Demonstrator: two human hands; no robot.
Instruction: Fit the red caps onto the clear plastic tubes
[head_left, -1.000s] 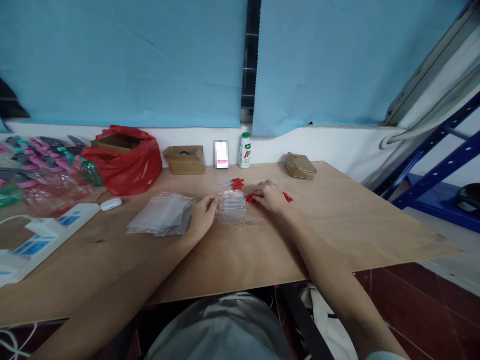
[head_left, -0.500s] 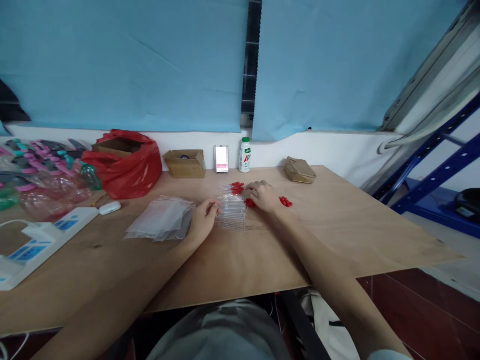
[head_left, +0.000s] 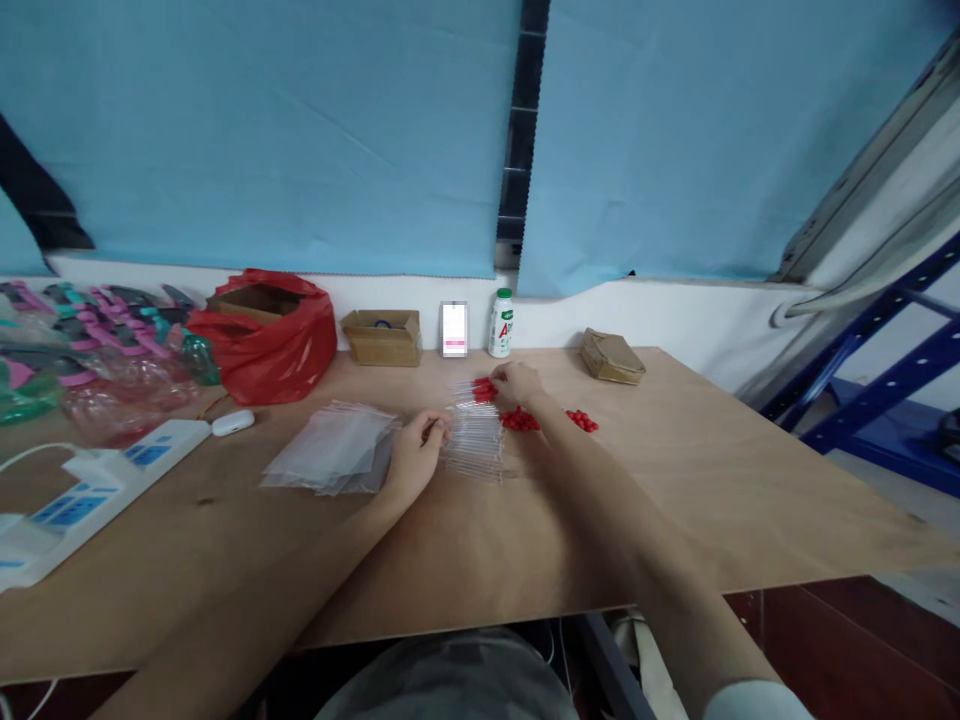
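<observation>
the left hand [head_left: 416, 452] rests on the bare plywood desk [head_left: 675, 470], its fingers curled together on the left ends of a flat row of thin clear plastic tubes [head_left: 474, 445]. the tubes lie side by side in the middle of the desk, their long axes running left to right, so the row itself stretches away from the person. they look glassy and smooth, catching pale streaks of light.

the right hand [head_left: 517, 383] is at the far end of that row, fingers bent down and pinched on a few tubes with small red caps [head_left: 484, 388] at their right ends; how firm the grip is cannot be told at this size. just right of the row lies a loose cluster of small red caps [head_left: 519, 421], and a second little heap of red caps [head_left: 583, 421] sits a bit further right, apart from the first.

left of the left hand, a floppy stack of clear plastic bags [head_left: 330, 450] lies flat, touching or nearly touching the wrist. further back stand a crumpled red plastic bag [head_left: 277, 345], a small open cardboard box [head_left: 384, 336], a white bottle with a green cap [head_left: 501, 324] and a flat brown paper parcel [head_left: 613, 356]. a white power strip [head_left: 97, 480] lies at the left edge.
</observation>
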